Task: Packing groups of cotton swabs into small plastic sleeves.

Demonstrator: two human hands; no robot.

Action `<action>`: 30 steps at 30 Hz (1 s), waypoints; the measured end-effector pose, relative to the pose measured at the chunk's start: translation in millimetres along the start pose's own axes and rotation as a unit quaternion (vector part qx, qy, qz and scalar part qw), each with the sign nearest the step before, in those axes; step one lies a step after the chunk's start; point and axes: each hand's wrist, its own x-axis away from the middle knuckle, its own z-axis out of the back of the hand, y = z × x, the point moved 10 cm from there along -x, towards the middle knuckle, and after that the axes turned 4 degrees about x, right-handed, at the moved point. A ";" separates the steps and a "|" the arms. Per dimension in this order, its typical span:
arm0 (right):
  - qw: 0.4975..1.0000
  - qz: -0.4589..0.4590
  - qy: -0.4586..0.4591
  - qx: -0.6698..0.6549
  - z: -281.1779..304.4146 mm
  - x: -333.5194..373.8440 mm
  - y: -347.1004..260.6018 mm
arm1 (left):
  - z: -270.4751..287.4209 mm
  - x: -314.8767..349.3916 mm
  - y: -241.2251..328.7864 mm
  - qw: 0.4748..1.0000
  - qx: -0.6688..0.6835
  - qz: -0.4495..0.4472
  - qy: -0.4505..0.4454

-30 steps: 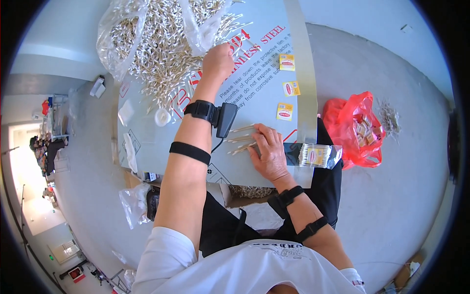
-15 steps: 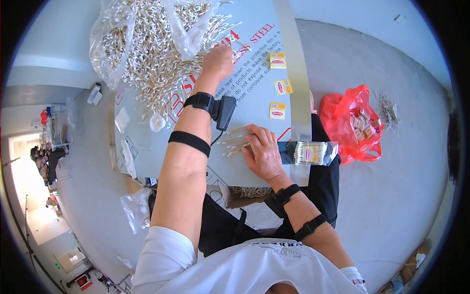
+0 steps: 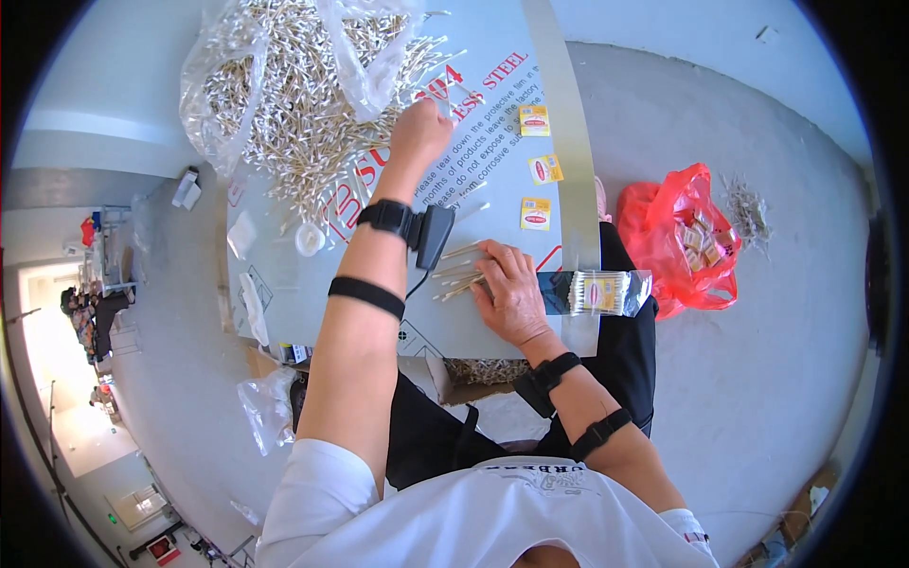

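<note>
My left hand (image 3: pixel 421 133) reaches far forward and is closed at the edge of a big heap of cotton swabs (image 3: pixel 303 104) spilling from a torn clear plastic bag (image 3: pixel 213 85); whether it holds swabs is hidden. My right hand (image 3: pixel 508 289) lies flat, palm down, on a small bunch of swabs (image 3: pixel 454 270) on the steel-topped table (image 3: pixel 473 180). A filled clear packet of swabs (image 3: pixel 601 292) lies just right of that hand at the table's edge.
Three small yellow-and-red labels (image 3: pixel 536 170) lie on the table's right part. A small white cup (image 3: pixel 310 239) stands near the heap. A red plastic bag (image 3: pixel 684 237) of packets sits on the floor to the right, loose swabs (image 3: pixel 743 204) beyond it.
My left hand has stayed at the heap's edge, closing into a fist. My right hand keeps pressing the small bunch. The view has shifted slightly.
</note>
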 end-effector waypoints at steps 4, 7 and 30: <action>1.000 0.007 -0.004 -0.003 0.5 -1.9 -4.2 | 19.3 -18.0 -9.7 0.992 -0.043 0.069 0.095; 1.000 0.001 -0.006 0.001 1.9 -1.0 2.8 | 10.6 -16.4 -3.4 0.995 -0.039 0.074 0.048; 1.000 0.004 0.002 0.013 3.2 -1.8 0.3 | 14.3 6.1 -25.3 0.996 -0.069 0.035 0.052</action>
